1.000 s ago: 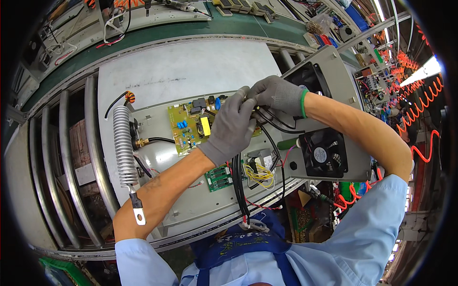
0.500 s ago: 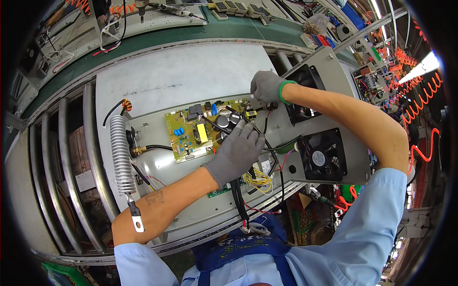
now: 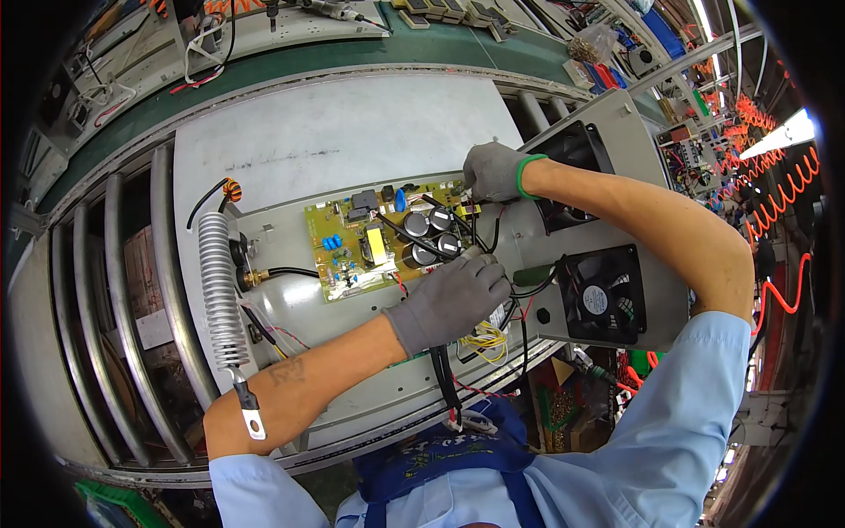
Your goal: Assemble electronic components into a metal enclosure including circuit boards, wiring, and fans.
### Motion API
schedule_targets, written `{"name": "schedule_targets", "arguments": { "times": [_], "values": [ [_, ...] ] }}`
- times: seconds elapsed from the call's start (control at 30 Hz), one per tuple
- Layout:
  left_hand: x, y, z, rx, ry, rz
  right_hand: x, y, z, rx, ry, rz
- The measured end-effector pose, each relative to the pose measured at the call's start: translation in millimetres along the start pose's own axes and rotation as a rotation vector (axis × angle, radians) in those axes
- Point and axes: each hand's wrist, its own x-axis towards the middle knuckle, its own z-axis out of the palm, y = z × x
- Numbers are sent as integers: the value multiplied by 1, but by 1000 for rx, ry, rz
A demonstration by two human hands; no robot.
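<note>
A green circuit board (image 3: 339, 224) with a yellow transformer (image 3: 376, 245) and several round capacitors (image 3: 416, 225) lies in a grey metal case (image 3: 290, 304). At the board's right lower corner my left hand (image 3: 453, 299), in a grey glove, has its fingers curled on black cables (image 3: 482, 236). My right hand (image 3: 495, 171), gloved too with a green cuff, is closed at the board's far right corner. Its fingertips are turned away, so what they hold is hidden. Below my left hand lies a bundle of yellow wires (image 3: 484, 341).
Two black fans (image 3: 603, 295) sit in the raised panel (image 3: 629, 145) at right. A coiled spring (image 3: 220, 290) with a metal lug hangs over my left forearm. Metal rollers (image 3: 128, 308) run at left. A white sheet (image 3: 352, 132) lies beyond the case.
My left hand has moved right and nearer to me, off the capacitors, and its fingers have bent on the cables. My right hand stays in nearly the same place.
</note>
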Motion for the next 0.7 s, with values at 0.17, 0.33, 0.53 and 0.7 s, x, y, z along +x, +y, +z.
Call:
{"name": "schedule_targets", "arguments": {
  "times": [0.17,0.33,0.53,0.7],
  "values": [
    [-1,-1,3,49,20,9,-10,-2,0,-80,109,-165],
    [-1,-1,2,57,-17,0,-3,1,1,-125,39,-114],
    [-1,1,1,53,-65,-11,9,7,3,-186,-101,-177],
    [-2,1,1,75,-69,3,8,8,2,-171,-126,-157]
  ]
}}
